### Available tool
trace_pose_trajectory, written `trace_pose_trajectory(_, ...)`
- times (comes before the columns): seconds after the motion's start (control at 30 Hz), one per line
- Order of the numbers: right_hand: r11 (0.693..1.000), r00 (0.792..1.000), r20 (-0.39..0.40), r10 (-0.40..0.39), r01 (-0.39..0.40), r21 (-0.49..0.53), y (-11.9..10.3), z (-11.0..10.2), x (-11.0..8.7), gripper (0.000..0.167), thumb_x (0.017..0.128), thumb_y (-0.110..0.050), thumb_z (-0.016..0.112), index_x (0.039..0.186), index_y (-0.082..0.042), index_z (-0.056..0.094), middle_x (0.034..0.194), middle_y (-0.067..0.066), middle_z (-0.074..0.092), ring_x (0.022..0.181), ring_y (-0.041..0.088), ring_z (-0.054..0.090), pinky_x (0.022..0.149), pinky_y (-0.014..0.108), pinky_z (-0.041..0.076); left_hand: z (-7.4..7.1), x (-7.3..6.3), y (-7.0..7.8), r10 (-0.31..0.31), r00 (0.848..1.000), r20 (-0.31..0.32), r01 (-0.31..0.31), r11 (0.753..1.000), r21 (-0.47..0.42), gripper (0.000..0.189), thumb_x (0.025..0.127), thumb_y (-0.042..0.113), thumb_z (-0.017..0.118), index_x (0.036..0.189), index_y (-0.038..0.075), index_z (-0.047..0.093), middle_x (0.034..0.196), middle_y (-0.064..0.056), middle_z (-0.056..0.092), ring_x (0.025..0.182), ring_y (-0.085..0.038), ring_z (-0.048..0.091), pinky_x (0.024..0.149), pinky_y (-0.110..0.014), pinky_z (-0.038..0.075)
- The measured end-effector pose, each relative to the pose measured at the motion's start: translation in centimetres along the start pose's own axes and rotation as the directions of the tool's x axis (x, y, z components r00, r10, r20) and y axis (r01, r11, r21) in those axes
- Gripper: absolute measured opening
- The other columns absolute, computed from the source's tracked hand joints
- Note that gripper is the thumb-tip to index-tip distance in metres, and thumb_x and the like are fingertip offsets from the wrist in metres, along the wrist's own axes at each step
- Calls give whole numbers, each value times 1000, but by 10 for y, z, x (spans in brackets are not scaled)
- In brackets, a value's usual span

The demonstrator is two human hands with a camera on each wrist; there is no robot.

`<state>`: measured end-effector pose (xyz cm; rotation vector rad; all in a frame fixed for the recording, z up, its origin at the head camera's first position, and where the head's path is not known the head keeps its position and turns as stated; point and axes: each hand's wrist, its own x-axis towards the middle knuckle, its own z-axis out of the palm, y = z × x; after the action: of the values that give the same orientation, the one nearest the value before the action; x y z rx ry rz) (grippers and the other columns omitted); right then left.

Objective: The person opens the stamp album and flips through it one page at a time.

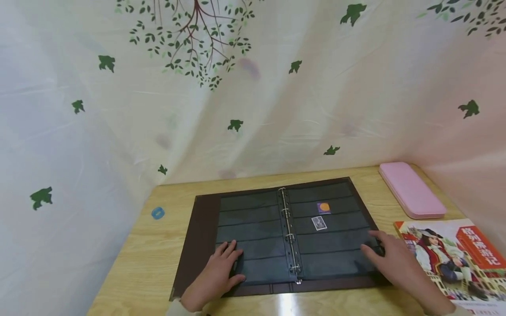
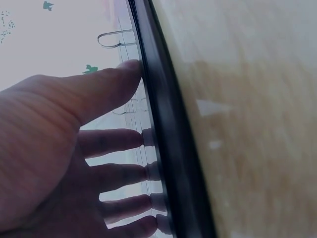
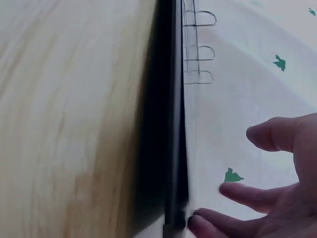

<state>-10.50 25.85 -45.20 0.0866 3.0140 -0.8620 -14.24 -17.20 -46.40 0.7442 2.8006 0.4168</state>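
Observation:
A ring-bound stamp album (image 1: 253, 228) lies spread on the table, black pocket pages on both sides of its metal rings (image 1: 290, 238). On the right page sit a purple stamp with an orange disc (image 1: 323, 207) and, just below it, a grey-and-white stamp (image 1: 319, 223). My left hand (image 1: 219, 272) rests on the lower left page, fingers extended; in the left wrist view its fingertips touch the page surface. Over the right page's lower outer edge is my right hand (image 1: 395, 261), thumb and fingers spread apart, holding nothing visible. Some of its fingers are hidden in the head view.
A blue ring-shaped item (image 1: 157, 213) lies left of the album. To the right are a pink case (image 1: 412, 189) and an illustrated book (image 1: 454, 263), close to my right hand. A white curtain (image 1: 253, 105) with printed leaves hangs behind the table (image 1: 134, 245).

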Motion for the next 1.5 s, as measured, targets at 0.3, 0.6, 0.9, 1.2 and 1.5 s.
trace_pose_trajectory(0.3,980,940,-309,-143,177,85,-16,-2,-6,45,81,-15,76,119,-1,57,105,17,54,84,28,53,66,40,46,-2,0,3,-1,1000,13,1,1000,4,62,86,39,68,134,4,50,145,-24,33,131,-46,28,91,-65,34)
trace_pose_trajectory(0.6,955,896,-385,-222,279,98,-29,-7,-12,49,76,6,74,120,-7,58,100,8,55,84,17,53,64,18,45,-1,-1,4,-4,1000,18,4,1000,-5,62,86,38,68,135,4,50,146,-24,32,132,-46,26,94,-63,33)
trace_pose_trajectory(0.9,943,901,-404,-156,258,210,-37,-8,-17,40,89,-5,66,127,-9,54,92,3,61,80,0,54,66,8,42,0,0,4,-12,1000,25,12,1000,-10,63,85,38,69,135,5,49,146,-24,32,132,-46,26,95,-63,33)
trace_pose_trajectory(1.2,938,939,-330,-99,199,284,-40,-12,-19,44,98,-19,53,139,-9,40,115,16,55,103,20,55,72,9,40,0,-1,3,-13,1000,28,14,1000,-14,63,86,38,69,136,5,49,147,-23,31,133,-46,25,94,-63,32)
trace_pose_trajectory(1.5,824,937,-292,-194,317,469,-39,-5,-17,57,99,-10,50,148,-8,19,134,24,38,106,5,51,71,18,50,0,0,2,-5,1000,27,6,1000,-23,63,86,38,69,135,4,49,146,-24,31,132,-47,25,94,-64,33)
